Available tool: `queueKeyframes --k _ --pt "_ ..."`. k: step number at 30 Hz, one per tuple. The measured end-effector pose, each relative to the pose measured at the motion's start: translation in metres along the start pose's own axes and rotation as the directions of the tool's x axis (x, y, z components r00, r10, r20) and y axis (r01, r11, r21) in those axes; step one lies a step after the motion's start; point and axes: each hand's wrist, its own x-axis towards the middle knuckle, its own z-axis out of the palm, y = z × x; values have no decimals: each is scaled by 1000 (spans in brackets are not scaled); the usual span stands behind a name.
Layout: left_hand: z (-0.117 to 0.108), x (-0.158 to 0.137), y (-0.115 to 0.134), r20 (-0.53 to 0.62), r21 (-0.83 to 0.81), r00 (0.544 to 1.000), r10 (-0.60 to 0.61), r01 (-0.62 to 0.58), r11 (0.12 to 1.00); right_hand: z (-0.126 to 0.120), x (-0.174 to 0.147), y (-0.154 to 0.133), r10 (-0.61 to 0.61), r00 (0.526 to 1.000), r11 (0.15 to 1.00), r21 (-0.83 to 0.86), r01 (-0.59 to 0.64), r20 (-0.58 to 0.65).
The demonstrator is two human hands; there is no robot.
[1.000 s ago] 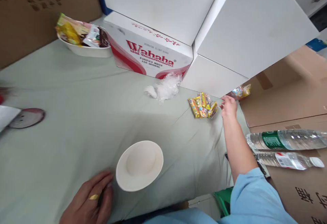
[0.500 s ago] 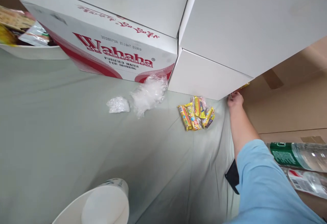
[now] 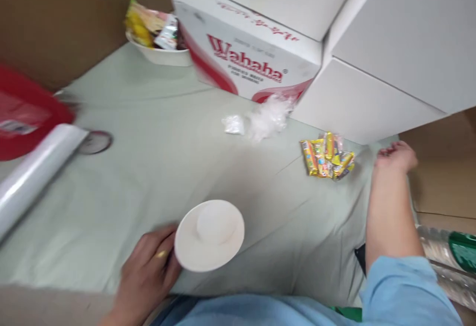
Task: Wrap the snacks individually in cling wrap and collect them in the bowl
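Observation:
My left hand (image 3: 150, 261), with a yellow ring, has its fingers closed around the side of a white paper cup (image 3: 210, 237). I look down into the cup, and no contents show. My right hand (image 3: 397, 156) is stretched far out by the corner of a white box. Its fingers are curled, and whatever may be in them is too blurred to make out. To its left lies a small pile of yellow-wrapped snacks (image 3: 327, 156). Crumpled clear plastic (image 3: 270, 117) and a small white plastic packet (image 3: 233, 124) rest further left on the green-grey cloth.
A Wahaha water carton (image 3: 245, 61) and white boxes (image 3: 372, 98) stand at the back. Beside the carton is a white bowl (image 3: 163, 57) of packaged snacks. A red package (image 3: 29, 113), a shiny roll (image 3: 40, 175) and bottles (image 3: 457, 251) lie at the sides.
The view has swung left and back. My right hand has drawn back from the gap beside the white box. My left hand has come into view, holding the cup, now seen from above.

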Motion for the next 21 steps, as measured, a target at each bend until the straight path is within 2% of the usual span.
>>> queueKeyframes --k 2,4,6,7,8,9,10,11,12,13,14,15,16,18,20,21 --pt "-2 14 13 -53 34 998 38 -36 999 -8 -48 -11 -50 999 998 26 49 15" --pt "-3 22 21 -68 48 997 41 -37 998 -11 -115 -27 -171 985 982 79 170 8" --pt "-3 23 24 -75 53 997 37 -33 998 -13 -192 -46 -310 937 946 149 288 159" --pt "-3 22 24 -75 52 997 36 -32 998 -12 -230 -54 -410 841 912 180 369 353" --pt "-3 20 23 -76 49 996 34 -31 998 -11 -266 -62 -485 643 862 203 464 592" --pt "-2 18 22 -77 44 996 35 -31 999 -9 -299 -67 -503 383 801 251 544 775" --pt "-2 16 20 -80 36 996 36 -33 999 -6 -326 -71 -474 137 742 310 594 870" --pt "-1 14 18 -85 28 996 37 -35 999 -3 -347 -73 -423 -48 689 356 632 905" --pt "0 13 17 -90 22 995 37 -36 999 -1 -362 -73 -398 -112 647 365 669 911" --pt "1 13 15 -98 19 995 36 -34 999 0 -370 -72 -391 -137 616 369 696 910" --pt "2 12 14 -105 20 994 35 -33 999 -2 -372 -71 -407 -118 600 362 713 906" --pt "3 12 13 -114 23 993 36 -33 999 -7 -369 -70 -436 -63 602 343 721 898" --pt "3 12 12 -124 28 991 40 -37 999 -17 -362 -69 -460 11 622 313 718 888" --pt "4 12 11 -146 29 987 62 -58 998 -50 -340 -70 -451 198 694 202 691 870" --pt "5 12 10 -161 20 983 85 -83 996 -94 -313 -71 -327 388 765 0 644 861" --pt "6 12 10 -167 18 982 91 -90 996 -117 -298 -70 -235 465 778 -122 617 854"
